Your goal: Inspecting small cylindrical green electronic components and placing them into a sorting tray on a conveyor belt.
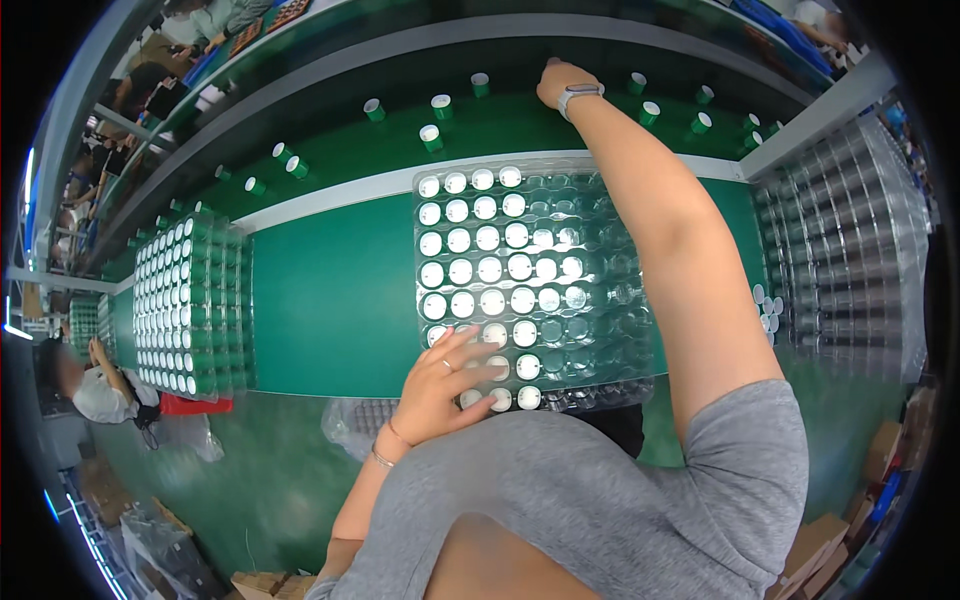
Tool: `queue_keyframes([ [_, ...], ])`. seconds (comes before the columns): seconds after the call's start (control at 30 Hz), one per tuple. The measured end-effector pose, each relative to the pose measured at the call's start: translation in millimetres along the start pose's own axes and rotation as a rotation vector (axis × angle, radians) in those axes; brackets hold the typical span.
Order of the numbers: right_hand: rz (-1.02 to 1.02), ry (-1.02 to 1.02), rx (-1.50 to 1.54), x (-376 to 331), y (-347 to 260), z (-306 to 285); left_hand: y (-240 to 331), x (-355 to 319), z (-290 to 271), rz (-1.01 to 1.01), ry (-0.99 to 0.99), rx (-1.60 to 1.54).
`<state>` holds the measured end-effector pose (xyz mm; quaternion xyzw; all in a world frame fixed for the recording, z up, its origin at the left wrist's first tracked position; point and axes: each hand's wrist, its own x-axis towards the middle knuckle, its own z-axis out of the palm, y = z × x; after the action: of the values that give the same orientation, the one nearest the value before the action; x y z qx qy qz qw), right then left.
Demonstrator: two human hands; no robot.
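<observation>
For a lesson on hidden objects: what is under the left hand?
Beneath the left hand, white-topped pieces in the clear tray show partly; whatever its palm covers is hidden.
</observation>
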<state>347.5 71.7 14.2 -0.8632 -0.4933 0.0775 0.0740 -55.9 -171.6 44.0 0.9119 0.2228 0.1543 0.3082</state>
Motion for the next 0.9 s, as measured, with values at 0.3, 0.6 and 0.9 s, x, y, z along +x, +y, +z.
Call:
queue_keyframes([
  [0.3,-0.583,-0.155,0.887,-208,2,-53,-8,1,-4,-0.434,0.319,-0.964],
  [0.6,-0.582,-0.515,1.069,-338,26,-36,17,54,6,-0.371,0.197,-1.150],
  [0.9,-0.237,-0.307,1.269,-352,55,-27,19,60,16,-0.247,0.249,-1.050],
])
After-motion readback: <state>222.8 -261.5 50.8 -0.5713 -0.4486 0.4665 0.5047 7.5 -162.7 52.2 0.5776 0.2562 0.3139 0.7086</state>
